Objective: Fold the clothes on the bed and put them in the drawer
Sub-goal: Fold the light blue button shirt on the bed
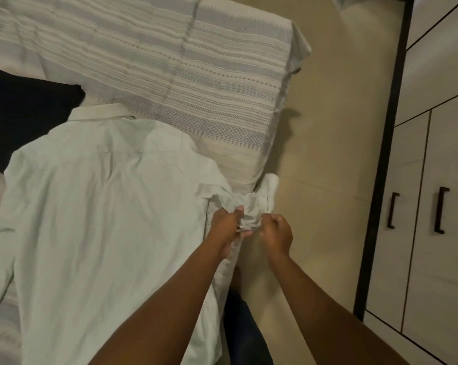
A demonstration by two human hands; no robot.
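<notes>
Two bare hands meet at the right edge of a bed (222,83), both closed on the bunched sleeve (251,206) of a white collared shirt (104,206); the left hand (229,227) pinches the crumpled cloth between thumb and fingers, and the right hand (276,234), curled into a loose fist just beside it, grips the same wad; the sleeve's cuff end droops over the side of the mattress toward the pale floor (328,154); the shirt lies spread flat, back side up, collar pointing toward the far end of the bed, on a white bedspread with grey woven stripes; a dark folded garment (25,114) rests at the shirt's upper left, touching its shoulder; to the right, across the floor, stands a light wardrobe (438,154) with two dark vertical handles.
</notes>
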